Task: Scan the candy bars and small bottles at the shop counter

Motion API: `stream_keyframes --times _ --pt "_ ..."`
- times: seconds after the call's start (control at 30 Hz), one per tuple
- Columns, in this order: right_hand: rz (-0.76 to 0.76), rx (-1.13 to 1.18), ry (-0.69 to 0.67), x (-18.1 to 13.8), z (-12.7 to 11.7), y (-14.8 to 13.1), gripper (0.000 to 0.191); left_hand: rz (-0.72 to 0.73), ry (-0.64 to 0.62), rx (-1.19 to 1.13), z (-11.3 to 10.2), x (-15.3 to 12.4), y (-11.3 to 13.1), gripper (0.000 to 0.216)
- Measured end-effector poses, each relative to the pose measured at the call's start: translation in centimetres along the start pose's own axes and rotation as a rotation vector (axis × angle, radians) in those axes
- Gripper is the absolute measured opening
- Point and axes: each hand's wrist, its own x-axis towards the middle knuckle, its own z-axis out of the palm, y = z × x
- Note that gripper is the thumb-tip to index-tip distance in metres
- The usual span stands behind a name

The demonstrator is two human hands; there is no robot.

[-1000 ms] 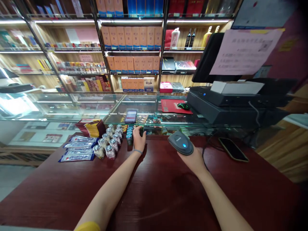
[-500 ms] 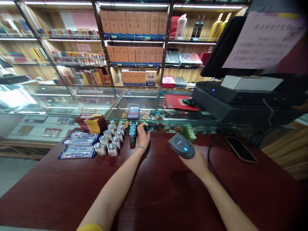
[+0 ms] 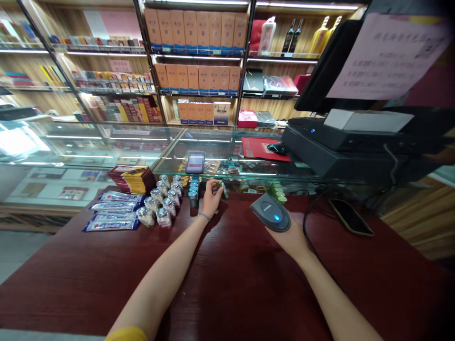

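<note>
My left hand (image 3: pixel 211 201) is closed on a small green-and-white container (image 3: pixel 223 189), tilted between thumb and fingers near the table's far edge. Just left of it stands a row of small teal-topped containers (image 3: pixel 193 194). A dark grey barcode scanner (image 3: pixel 271 213) with a lit blue light is gripped in my right hand (image 3: pixel 293 240), its head pointing up and left. Beyond the scanner is a row of green-and-white containers (image 3: pixel 278 192), similar in colour to the held one. Several clear jars with silver lids (image 3: pixel 164 218) stand further left in two rows.
Blue-and-white packets (image 3: pixel 113 222) and maroon-and-yellow packs (image 3: pixel 131 180) lie on the table's left. A phone (image 3: pixel 351 217) and a black cable (image 3: pixel 306 227) lie right. Behind is a glass display counter (image 3: pixel 220 137) with a red mat (image 3: pixel 261 148) and a monitor (image 3: pixel 329 61).
My left hand has moved slightly right, away from the teal-topped row, and the green-and-white container now shows tilted in its fingers. The scanner stays in my right hand.
</note>
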Motion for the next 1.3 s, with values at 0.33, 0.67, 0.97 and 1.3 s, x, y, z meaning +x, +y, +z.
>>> stream_keyframes --times 0.33,0.67,0.97,1.3 --pt "-0.178 -0.379 -0.243 -0.3 -0.4 -1.5 0.053 -0.557 -0.342 -0.600 -0.8 -0.6 2.4 0.051" --pt "-0.272 -0.458 -0.356 -0.3 -0.4 -2.6 0.027 -0.587 -0.350 -0.580 -0.7 -0.2 1.4 0.056" --pt "-0.187 -0.385 -0.258 0.0 -0.6 -1.6 0.043 -0.560 -0.340 -0.588 -0.7 -0.5 2.6 0.046" --pt "0.104 -0.063 0.029 1.7 -2.6 1.4 0.039 -0.422 -0.273 -0.467 1.8 -1.4 5.1 0.055"
